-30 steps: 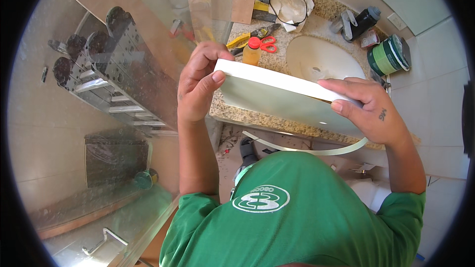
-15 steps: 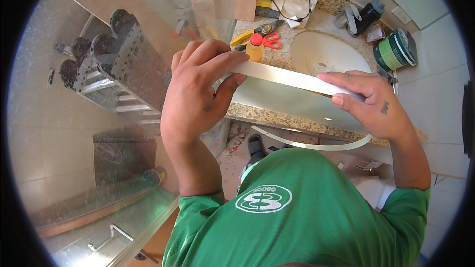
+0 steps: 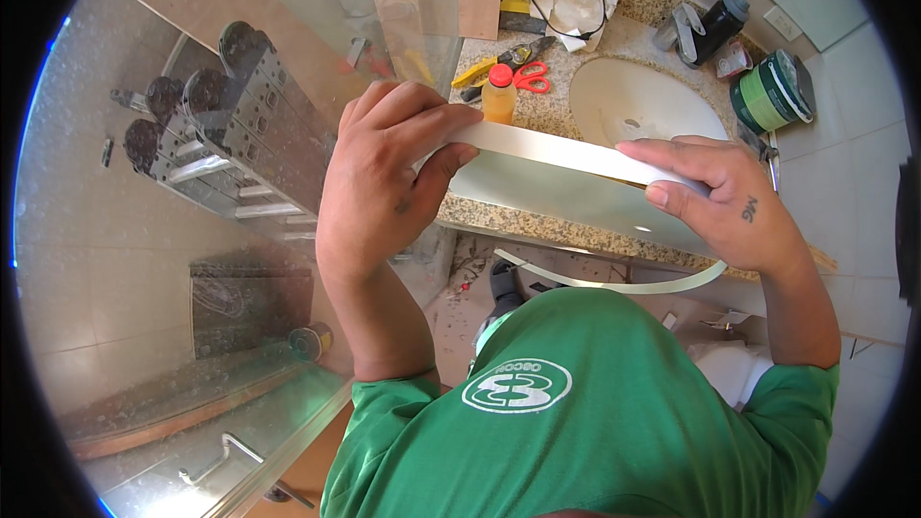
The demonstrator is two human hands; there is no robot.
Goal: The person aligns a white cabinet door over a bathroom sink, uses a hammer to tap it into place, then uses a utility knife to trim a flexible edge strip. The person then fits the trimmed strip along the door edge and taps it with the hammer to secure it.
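A narrow white edging strip (image 3: pixel 552 147) runs along the upper edge of a pale, smooth panel (image 3: pixel 566 194) held up before me. At the strip's left end, my left hand (image 3: pixel 384 177) is closed, thumb on the near side and fingers over the far side. My right hand (image 3: pixel 724 190) pinches the strip and panel edge at the right end, its fingers on top and thumb beneath. From below the right hand, a loose length of strip (image 3: pixel 614 285) hangs in a curve. Just beyond the left fingertips stands a small bottle of amber liquid (image 3: pixel 498 101) with a red cap.
On the granite counter (image 3: pixel 537 125) lie red-handled scissors (image 3: pixel 533 78) and a yellow-handled cutting tool (image 3: pixel 480 69). The sink basin (image 3: pixel 638 96), a black bottle (image 3: pixel 715 31) and a green tub (image 3: pixel 770 93) are at the right. Left is a glass panel (image 3: pixel 307 436), with a folded ladder (image 3: pixel 225 125) seen through it.
Both hands keep their hold on the strip and panel with almost no movement. The background has shifted slightly to the right in the view.
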